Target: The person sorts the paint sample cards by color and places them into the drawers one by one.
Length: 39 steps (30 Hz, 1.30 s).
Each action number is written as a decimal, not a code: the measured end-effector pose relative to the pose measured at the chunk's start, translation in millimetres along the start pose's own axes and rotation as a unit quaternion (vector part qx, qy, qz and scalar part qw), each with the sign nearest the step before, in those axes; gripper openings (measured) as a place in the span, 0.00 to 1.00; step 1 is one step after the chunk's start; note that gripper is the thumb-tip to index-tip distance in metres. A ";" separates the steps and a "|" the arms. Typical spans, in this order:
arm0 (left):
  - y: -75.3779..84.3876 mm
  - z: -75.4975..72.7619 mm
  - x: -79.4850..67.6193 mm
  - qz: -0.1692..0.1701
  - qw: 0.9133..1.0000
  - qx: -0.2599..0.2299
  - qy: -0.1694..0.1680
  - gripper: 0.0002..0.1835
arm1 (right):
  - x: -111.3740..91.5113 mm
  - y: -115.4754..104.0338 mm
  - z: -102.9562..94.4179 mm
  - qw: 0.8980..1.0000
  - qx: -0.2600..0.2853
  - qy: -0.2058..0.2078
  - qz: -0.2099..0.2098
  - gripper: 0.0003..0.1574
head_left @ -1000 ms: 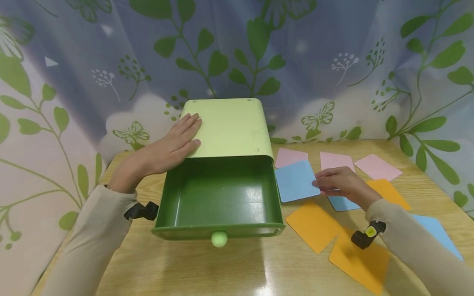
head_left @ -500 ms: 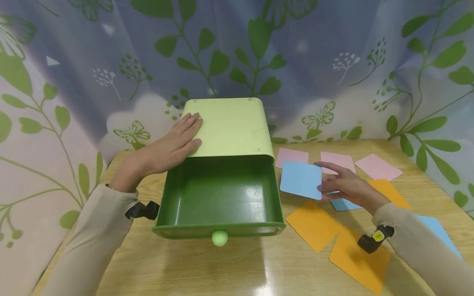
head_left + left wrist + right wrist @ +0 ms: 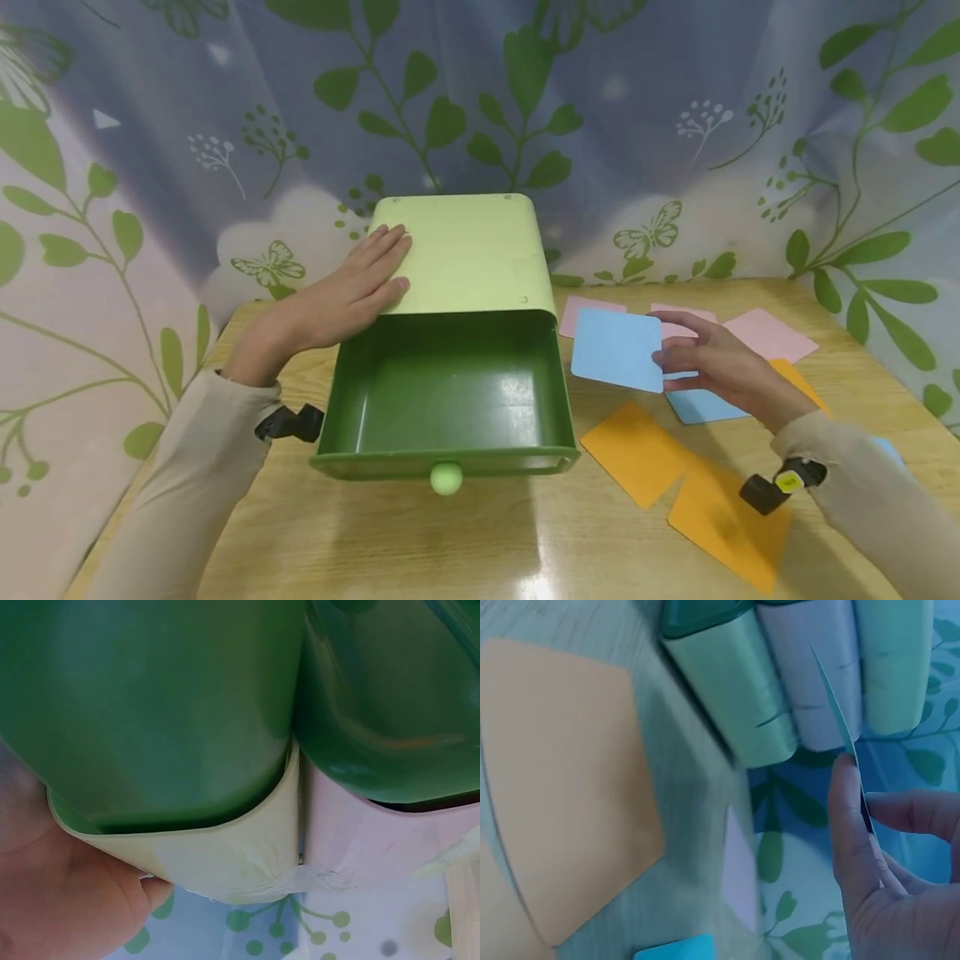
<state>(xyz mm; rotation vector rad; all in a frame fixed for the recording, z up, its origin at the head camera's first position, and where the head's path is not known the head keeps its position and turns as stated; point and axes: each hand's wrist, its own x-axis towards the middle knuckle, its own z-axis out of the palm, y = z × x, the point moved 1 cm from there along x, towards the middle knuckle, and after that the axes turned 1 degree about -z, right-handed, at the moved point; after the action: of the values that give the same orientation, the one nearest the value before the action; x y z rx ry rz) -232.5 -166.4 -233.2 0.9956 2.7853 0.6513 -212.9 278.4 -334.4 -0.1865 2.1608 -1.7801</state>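
Observation:
My left hand (image 3: 337, 300) lies flat on the pale green top of a small drawer cabinet (image 3: 472, 258), fingers straight and a little spread. From the cabinet the dark green drawer (image 3: 360, 464) is pulled out, bare inside, with a round light green knob (image 3: 446, 479) on its front. To the right, my right hand (image 3: 723, 364) pinches a square blue card (image 3: 615, 350) by its right edge between thumb and fingers. In the right wrist view the blue card (image 3: 834, 701) shows edge-on, raised above the table. The left wrist view catches the left hand (image 3: 82, 900) beside the cabinet.
Pink cards (image 3: 772, 333) lie at the back right of the wooden table (image 3: 420, 550). Orange cards (image 3: 637, 450) and another blue card (image 3: 705, 407) are spread nearer. A leaf-patterned curtain (image 3: 637, 125) hangs behind. The right wrist view shows stacked pale green and pinkish tiers (image 3: 817, 682).
My right hand has lifted the blue card and shifted slightly right and back, turning the card a little. The left hand has stayed on the cabinet.

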 end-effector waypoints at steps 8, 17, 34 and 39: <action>0.8 0.0 0.6 0.000 1.000 0.001 0.000 0.34 | -13.7 -25.0 4.9 1.000 -0.014 -0.003 -0.020 0.43; 1.2 -0.2 2.1 0.002 1.000 0.012 -0.001 0.34 | -29.1 -40.4 -2.3 0.999 -0.018 0.004 -0.038 0.38; 7.7 -3.6 7.3 0.011 0.997 0.070 -0.028 0.33 | -67.1 -62.9 32.2 0.989 0.041 -0.089 -0.115 0.36; 8.3 -1.5 10.5 0.007 0.997 0.070 -0.020 0.34 | -70.8 -73.8 55.5 0.989 0.021 -0.094 -0.110 0.35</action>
<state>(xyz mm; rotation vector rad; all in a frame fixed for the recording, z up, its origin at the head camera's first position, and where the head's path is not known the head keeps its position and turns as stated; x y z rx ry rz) -236.2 -154.6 -227.8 1.0406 2.8239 0.4373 -136.1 233.4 -259.5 -0.5787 2.0330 -1.8387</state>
